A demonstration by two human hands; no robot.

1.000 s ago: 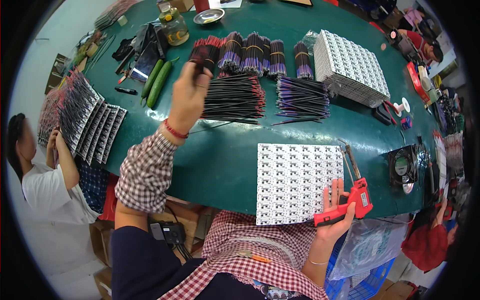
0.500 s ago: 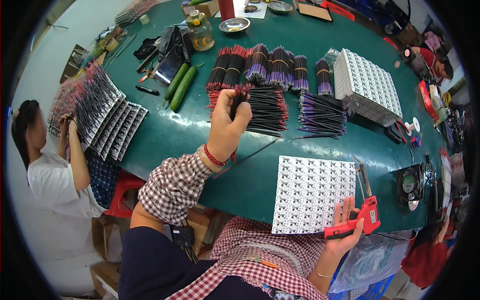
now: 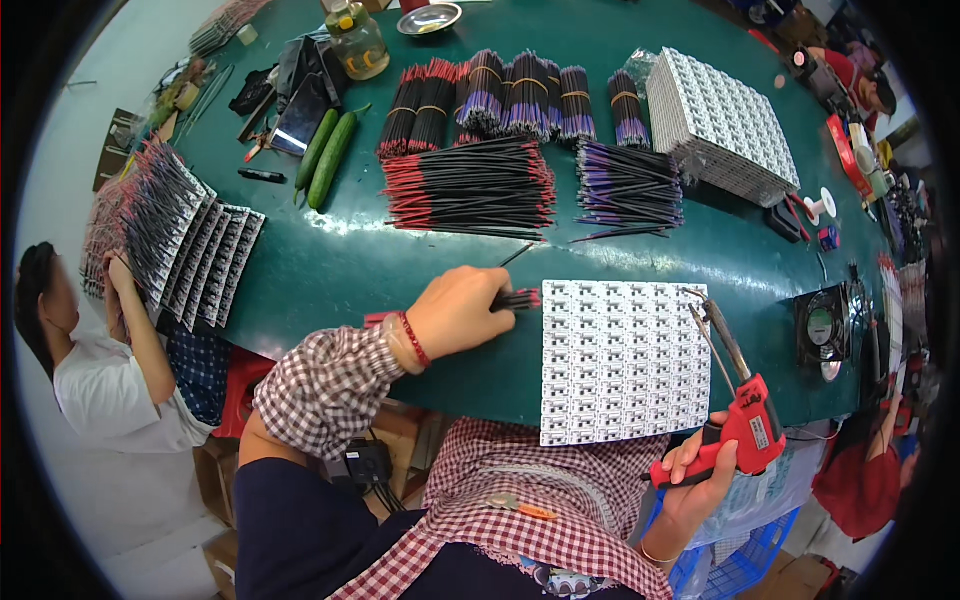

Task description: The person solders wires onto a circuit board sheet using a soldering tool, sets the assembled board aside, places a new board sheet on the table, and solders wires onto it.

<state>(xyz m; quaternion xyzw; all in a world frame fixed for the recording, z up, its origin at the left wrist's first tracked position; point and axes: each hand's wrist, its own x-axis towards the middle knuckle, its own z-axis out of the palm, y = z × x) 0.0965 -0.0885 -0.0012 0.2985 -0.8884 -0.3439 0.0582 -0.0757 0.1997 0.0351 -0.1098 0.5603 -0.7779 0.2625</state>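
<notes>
My left hand [image 3: 455, 312] is closed around a small bunch of black wires [image 3: 524, 298] with red ends, just off the left edge of a white panel of small circuit boards [image 3: 620, 375]. My right hand [image 3: 697, 490] grips a red soldering gun [image 3: 752, 430] by its handle. The gun's metal tip and thin feed tube point up over the panel's far right corner. Beyond my left hand lies a loose pile of black wires with red ends [image 3: 470, 190], and to its right a pile with purple ends [image 3: 630, 195].
Banded wire bundles [image 3: 505, 95] and a tall stack of white panels [image 3: 720, 125] stand farther back. Two cucumbers [image 3: 332, 160] and a bottle [image 3: 358, 45] lie left. A small black fan [image 3: 822, 328] is at right. A co-worker [image 3: 110, 350] handles wired panels [image 3: 215, 255] at left.
My left hand came down from the red-ended pile to the panel's left edge, carrying wires. My right fingers have closed around the soldering gun's handle. The view has shifted slightly.
</notes>
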